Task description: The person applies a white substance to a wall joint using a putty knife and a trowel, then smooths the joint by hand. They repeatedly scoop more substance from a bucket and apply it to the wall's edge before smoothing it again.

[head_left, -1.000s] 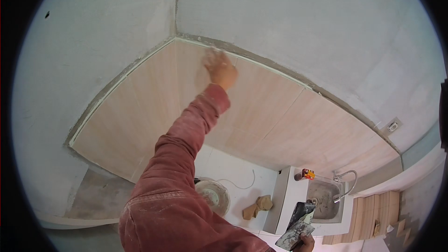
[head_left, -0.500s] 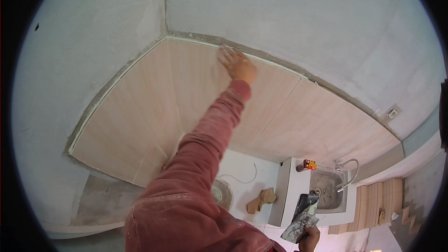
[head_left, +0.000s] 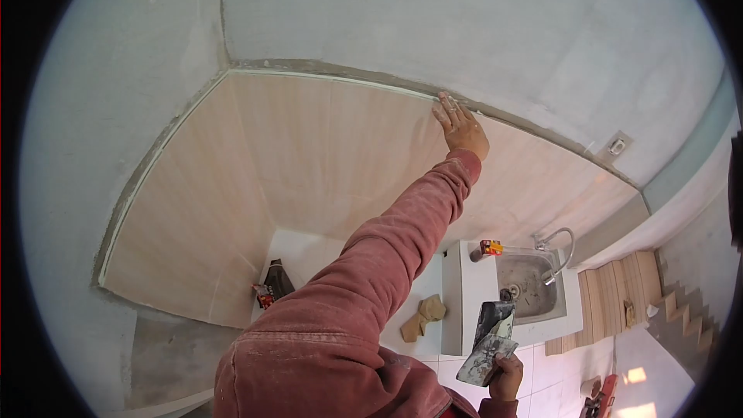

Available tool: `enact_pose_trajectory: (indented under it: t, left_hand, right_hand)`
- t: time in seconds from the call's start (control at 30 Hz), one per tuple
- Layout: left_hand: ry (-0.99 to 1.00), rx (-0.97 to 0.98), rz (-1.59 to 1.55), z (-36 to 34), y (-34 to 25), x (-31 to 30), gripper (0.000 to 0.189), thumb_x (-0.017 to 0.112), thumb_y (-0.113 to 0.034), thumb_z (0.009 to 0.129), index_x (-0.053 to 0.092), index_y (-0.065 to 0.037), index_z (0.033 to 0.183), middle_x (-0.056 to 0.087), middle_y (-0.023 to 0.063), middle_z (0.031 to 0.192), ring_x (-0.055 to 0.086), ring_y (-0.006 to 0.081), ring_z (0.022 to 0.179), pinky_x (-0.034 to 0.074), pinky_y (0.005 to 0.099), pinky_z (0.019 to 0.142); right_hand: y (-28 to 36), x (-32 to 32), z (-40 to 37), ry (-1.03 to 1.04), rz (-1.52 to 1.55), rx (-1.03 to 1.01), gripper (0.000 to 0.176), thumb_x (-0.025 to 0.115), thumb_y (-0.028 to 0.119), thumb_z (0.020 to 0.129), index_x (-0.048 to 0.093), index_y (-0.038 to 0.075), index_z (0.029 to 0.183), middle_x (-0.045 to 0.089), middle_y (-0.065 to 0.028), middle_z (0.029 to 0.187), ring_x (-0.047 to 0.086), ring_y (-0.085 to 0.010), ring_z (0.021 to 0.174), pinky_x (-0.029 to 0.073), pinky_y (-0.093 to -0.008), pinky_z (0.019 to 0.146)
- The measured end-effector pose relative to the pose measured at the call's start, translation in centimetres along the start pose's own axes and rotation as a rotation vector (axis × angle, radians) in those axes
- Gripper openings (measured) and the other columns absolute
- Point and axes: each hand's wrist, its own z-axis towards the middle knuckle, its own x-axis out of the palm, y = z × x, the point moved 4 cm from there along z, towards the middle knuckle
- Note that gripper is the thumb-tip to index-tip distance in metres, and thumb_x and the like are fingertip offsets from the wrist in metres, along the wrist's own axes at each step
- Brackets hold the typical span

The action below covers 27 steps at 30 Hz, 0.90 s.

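My left hand (head_left: 463,130) reaches up with its fingers stretched out and slightly apart. Its fingertips, marked with white, rest on the top edge of the pale wood-look wall tiles (head_left: 371,139), at the whitish strip (head_left: 348,79) that runs along that edge. Low in the view, my right hand (head_left: 505,378) is closed around a putty knife (head_left: 481,358) with a wide blade smeared grey and white. A second, dark flat tool (head_left: 495,319) smeared with pale paste lies against it; how it is held is partly hidden.
A sink (head_left: 534,286) with a curved faucet (head_left: 571,244) stands at right, a red-and-yellow box (head_left: 489,248) beside it. A crumpled brown piece (head_left: 424,317) and a black package (head_left: 277,280) lie on the white surface. A wall socket (head_left: 617,145) sits above the tiles.
My left hand has slid to the right along the tiles' top edge. The view has shifted, bringing the black package into sight. My right hand still grips the tools.
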Motion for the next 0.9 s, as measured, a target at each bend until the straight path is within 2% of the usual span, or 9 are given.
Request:
enact_pose_trajectory:
  t: [0.07, 0.2, 0.3, 0.33, 0.4, 0.5, 0.53, 0.77, 0.9]
  left_hand:
    - [0.018, 0.060, -0.023, -1.1, -1.4, 0.2, 0.065, 0.048, -0.020, 0.076, 0.027, 0.008, 0.131, 0.015, 0.0275, 0.141, 0.003, 0.0423, 0.132, 0.000, 0.0577, 0.103]
    - [0.097, 0.394, -0.719, -10.7, -1.3, 1.7, 0.062, 0.050, -0.020, 0.075, 0.029, 0.006, 0.127, 0.017, 0.0294, 0.139, 0.009, 0.0412, 0.132, 0.009, 0.0549, 0.104]
    - [0.659, 0.124, -1.183, -23.1, 3.0, 11.6, 0.062, 0.053, -0.026, 0.079, 0.029, 0.005, 0.128, 0.041, 0.0216, 0.128, 0.039, 0.0296, 0.120, 0.031, 0.0376, 0.098]
    - [1.170, -0.034, -1.409, -25.9, 4.3, 8.1, 0.052, 0.050, -0.020, 0.081, 0.035, -0.001, 0.126, 0.051, 0.0107, 0.116, 0.050, 0.0221, 0.105, 0.039, 0.0331, 0.089]
    - [1.552, -0.564, -1.834, -31.9, 6.5, 7.7, 0.033, 0.051, -0.017, 0.082, 0.048, -0.006, 0.113, 0.055, 0.0042, 0.106, 0.053, 0.0129, 0.096, 0.044, 0.0314, 0.081]
    - [1.533, -0.435, -2.295, -32.7, 8.5, 1.6, 0.040, 0.046, -0.015, 0.082, 0.045, -0.005, 0.121, 0.056, 0.0024, 0.108, 0.053, 0.0116, 0.097, 0.042, 0.0273, 0.085]
    - [1.415, -0.608, -2.279, -32.5, 8.9, 1.1, 0.040, 0.044, -0.012, 0.081, 0.044, -0.004, 0.121, 0.057, 0.0034, 0.109, 0.055, 0.0126, 0.097, 0.043, 0.0274, 0.086]
    - [0.996, -0.684, -2.346, -30.3, 15.5, -0.7, 0.036, 0.050, -0.009, 0.081, 0.047, -0.002, 0.117, 0.057, 0.0069, 0.110, 0.055, 0.0179, 0.099, 0.044, 0.0318, 0.088]
    - [0.614, -0.658, -2.263, -28.1, 20.9, -2.6, 0.038, 0.049, 0.000, 0.079, 0.044, -0.002, 0.117, 0.055, 0.0078, 0.113, 0.055, 0.0195, 0.102, 0.045, 0.0342, 0.089]
  right_hand:
    - [-0.1, -0.5, -0.8, -0.032, -0.029, -0.008, 0.019, 0.048, 0.002, 0.071, 0.055, -0.009, 0.085, 0.058, -0.0116, 0.081, 0.056, -0.0200, 0.074, 0.045, -0.0305, 0.072]
    - [1.1, 1.4, -1.5, -0.030, 0.171, -0.051, 0.039, 0.049, 0.008, 0.071, 0.049, -0.011, 0.105, 0.057, -0.0154, 0.097, 0.056, -0.0259, 0.090, 0.044, -0.0353, 0.083]
    - [1.9, 3.8, -0.9, 0.058, 0.383, -0.028, 0.052, 0.050, 0.012, 0.070, 0.041, -0.010, 0.116, 0.054, -0.0181, 0.110, 0.054, -0.0308, 0.101, 0.042, -0.0401, 0.092]
    - [2.6, 5.3, -0.6, 0.138, 0.416, -0.013, 0.051, 0.051, 0.012, 0.071, 0.042, -0.009, 0.116, 0.054, -0.0179, 0.109, 0.054, -0.0304, 0.100, 0.042, -0.0402, 0.091]
    - [2.8, 7.0, 0.4, 0.217, 0.450, 0.023, 0.050, 0.052, 0.012, 0.071, 0.042, -0.009, 0.116, 0.055, -0.0176, 0.108, 0.055, -0.0299, 0.100, 0.042, -0.0404, 0.091]
    - [1.3, 9.0, 2.6, 0.343, 0.414, 0.092, 0.048, 0.053, 0.012, 0.073, 0.043, -0.008, 0.116, 0.055, -0.0178, 0.108, 0.055, -0.0294, 0.099, 0.043, -0.0408, 0.090]
    - [1.0, 9.9, 3.0, 0.372, 0.393, 0.124, 0.047, 0.053, 0.012, 0.074, 0.043, -0.008, 0.116, 0.055, -0.0178, 0.108, 0.056, -0.0291, 0.099, 0.044, -0.0406, 0.089]
    - [-0.1, 15.4, 3.9, 0.595, 0.309, 0.338, 0.038, 0.052, 0.006, 0.077, 0.047, -0.008, 0.112, 0.057, -0.0174, 0.105, 0.058, -0.0268, 0.093, 0.045, -0.0375, 0.086]
    - [5.3, 16.4, 3.4, 0.385, 0.117, 0.102, 0.027, 0.046, 0.003, 0.083, 0.051, -0.006, 0.108, 0.061, -0.0110, 0.096, 0.060, -0.0176, 0.084, 0.048, -0.0270, 0.074]
